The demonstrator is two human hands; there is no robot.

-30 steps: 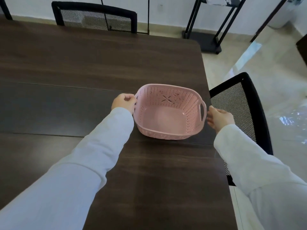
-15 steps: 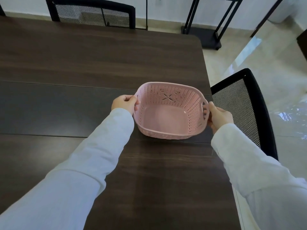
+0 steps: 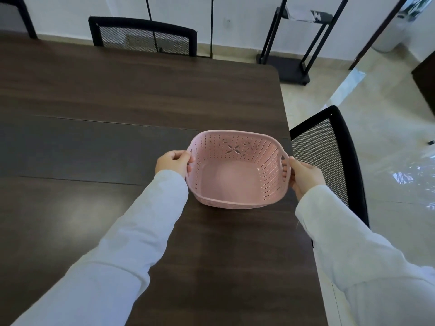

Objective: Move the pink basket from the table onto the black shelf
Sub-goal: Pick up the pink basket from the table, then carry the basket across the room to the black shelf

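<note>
Now held on both sides: left hand [image 3: 173,163] and right hand [image 3: 303,175], off to the side a second ago, fingers clamped on basket [image 3: 236,169] handles. Near table [image 3: 117,95] edge, ready to lift toward shelf [image 3: 292,69].

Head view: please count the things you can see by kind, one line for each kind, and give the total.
Pink basket: 1
Hands: 2, left hand and right hand, both gripping the basket's handles
Dark wooden table: 1
Black mesh chairs: 3, the last only partly in view
Black shelf: 1
Total: 8
</note>
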